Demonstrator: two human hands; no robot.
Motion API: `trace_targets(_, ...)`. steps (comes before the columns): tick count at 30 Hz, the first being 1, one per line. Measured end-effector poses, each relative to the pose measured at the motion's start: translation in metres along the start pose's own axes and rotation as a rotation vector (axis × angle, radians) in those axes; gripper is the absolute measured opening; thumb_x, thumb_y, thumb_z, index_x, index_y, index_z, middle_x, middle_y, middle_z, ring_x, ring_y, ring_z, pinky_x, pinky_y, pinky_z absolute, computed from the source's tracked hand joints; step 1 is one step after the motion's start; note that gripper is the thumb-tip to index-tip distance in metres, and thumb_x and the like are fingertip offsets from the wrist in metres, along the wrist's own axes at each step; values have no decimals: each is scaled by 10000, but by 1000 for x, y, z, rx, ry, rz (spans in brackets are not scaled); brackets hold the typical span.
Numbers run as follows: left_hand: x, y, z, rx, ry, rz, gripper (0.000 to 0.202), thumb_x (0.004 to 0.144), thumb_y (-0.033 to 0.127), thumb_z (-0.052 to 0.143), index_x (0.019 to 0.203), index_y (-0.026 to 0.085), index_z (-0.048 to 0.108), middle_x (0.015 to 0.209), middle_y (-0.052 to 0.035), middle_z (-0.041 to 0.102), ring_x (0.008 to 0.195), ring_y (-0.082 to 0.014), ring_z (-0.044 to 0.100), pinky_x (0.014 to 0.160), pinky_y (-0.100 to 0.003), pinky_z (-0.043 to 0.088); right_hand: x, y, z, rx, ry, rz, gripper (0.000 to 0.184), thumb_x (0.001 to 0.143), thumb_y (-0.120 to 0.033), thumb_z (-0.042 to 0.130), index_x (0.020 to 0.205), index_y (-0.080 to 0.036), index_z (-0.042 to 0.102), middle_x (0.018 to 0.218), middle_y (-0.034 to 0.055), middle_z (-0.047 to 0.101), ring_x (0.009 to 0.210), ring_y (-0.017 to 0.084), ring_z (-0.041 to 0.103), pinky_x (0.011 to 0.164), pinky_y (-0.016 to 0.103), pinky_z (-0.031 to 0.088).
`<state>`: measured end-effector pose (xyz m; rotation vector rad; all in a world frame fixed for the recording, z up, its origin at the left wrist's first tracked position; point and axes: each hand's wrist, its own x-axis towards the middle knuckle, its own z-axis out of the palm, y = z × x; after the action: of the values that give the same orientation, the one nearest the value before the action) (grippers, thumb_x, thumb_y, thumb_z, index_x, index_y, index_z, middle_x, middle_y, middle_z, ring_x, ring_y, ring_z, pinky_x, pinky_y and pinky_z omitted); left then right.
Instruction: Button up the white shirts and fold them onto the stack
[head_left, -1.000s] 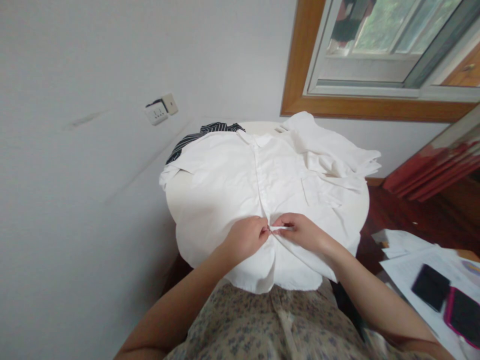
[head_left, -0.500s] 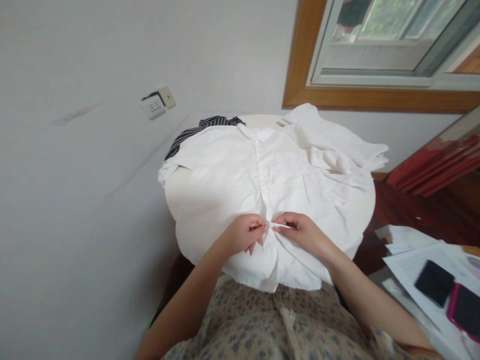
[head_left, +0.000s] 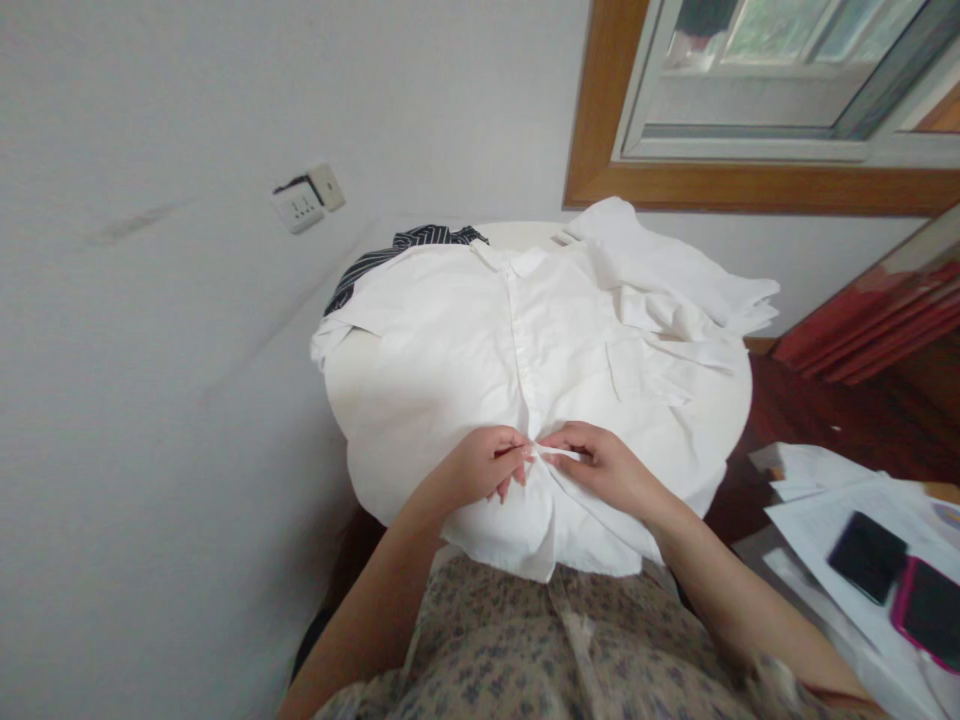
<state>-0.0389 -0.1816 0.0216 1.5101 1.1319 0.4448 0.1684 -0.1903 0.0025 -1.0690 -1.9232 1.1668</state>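
Observation:
A white button-up shirt (head_left: 442, 340) lies spread front up over a round white table (head_left: 727, 405), its collar toward the wall and its hem toward me. My left hand (head_left: 491, 465) pinches the shirt's front placket near the lower end. Opposite it, almost touching, my right hand (head_left: 596, 460) grips a fold of the other front edge between thumb and fingers. The cloth is gathered and slightly raised where the fingertips meet. Any button between them is too small to make out.
Black striped cloth (head_left: 431, 236) and folded white cloth (head_left: 667, 255) lie at the table's far side. On the right are papers (head_left: 806, 510), a black phone (head_left: 868, 557) and a pink-cased phone (head_left: 930, 610). Wall sockets (head_left: 300, 207) and a wood-framed window (head_left: 750, 190) are behind.
Both hands keep their pinch on the shirt at nearly the same spot. The view has shifted very slightly; nothing else has visibly moved.

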Motion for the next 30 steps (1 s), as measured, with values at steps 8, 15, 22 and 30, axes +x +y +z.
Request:
trace_targets(8, 4, 0, 0, 26, -66, -52, 252, 838, 387, 483, 726, 167, 531, 566, 39, 573, 365, -57, 479, 368, -167, 388, 17, 2, -11, 261, -233, 262, 257, 830, -391, 615, 878, -163, 722, 792, 20, 696, 767, 144, 628, 791, 299, 501)
trace_targets(15, 4, -3, 0, 49, -58, -41, 237, 826, 371, 482, 702, 171, 511, 529, 44, 552, 351, -66, 466, 358, -177, 368, 34, -2, -16, 414, -277, 489, 213, 632, -228, 760, 818, -158, 682, 734, -31, 649, 631, 76, 599, 634, 214, 511)
trace_targets(22, 4, -5, 2, 42, -27, -29, 170, 833, 313, 455, 766, 171, 522, 565, 53, 550, 349, -59, 465, 344, -165, 366, 37, 2, -19, 219, -254, 481, 187, 673, -267, 714, 814, -145, 713, 553, -32, 587, 478, 68, 499, 446, 176, 365)
trace_targets(30, 2, -14, 5, 95, -3, 26, 167, 866, 276, 407, 786, 183, 520, 584, 53, 568, 363, -66, 495, 355, -174, 388, 28, 8, -9, -28, -192, 142, 156, 804, -269, 633, 820, -164, 748, 692, 2, 658, 584, 91, 527, 556, 210, 391)
